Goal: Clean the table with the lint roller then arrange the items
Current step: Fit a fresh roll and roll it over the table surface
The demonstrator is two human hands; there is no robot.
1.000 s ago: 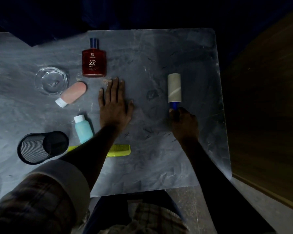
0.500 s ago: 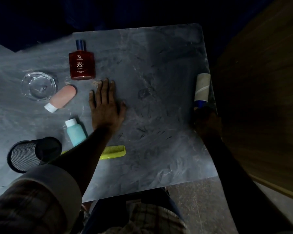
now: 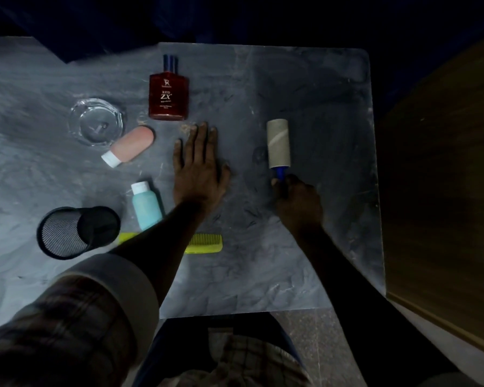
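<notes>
A lint roller (image 3: 278,143) with a tan roll and a blue handle lies on the grey marbled table (image 3: 305,261), right of centre. My right hand (image 3: 296,203) grips its handle. My left hand (image 3: 199,169) rests flat on the table, fingers spread, holding nothing. On the left lie a red perfume bottle (image 3: 168,97), a glass ashtray (image 3: 96,121), a pink tube (image 3: 131,146), a teal bottle (image 3: 146,206), a black mesh cup (image 3: 77,231) on its side and a yellow-green comb (image 3: 206,243), partly hidden by my left forearm.
Dark hair-like bits (image 3: 249,216) lie scattered on the table between my hands. The table's right edge (image 3: 375,191) borders a wooden panel (image 3: 444,191). Its near edge sits above my lap (image 3: 235,353).
My right hand rolled the lint roller out to the table's right edge, then brought it back toward the centre. My left hand has stayed flat in place.
</notes>
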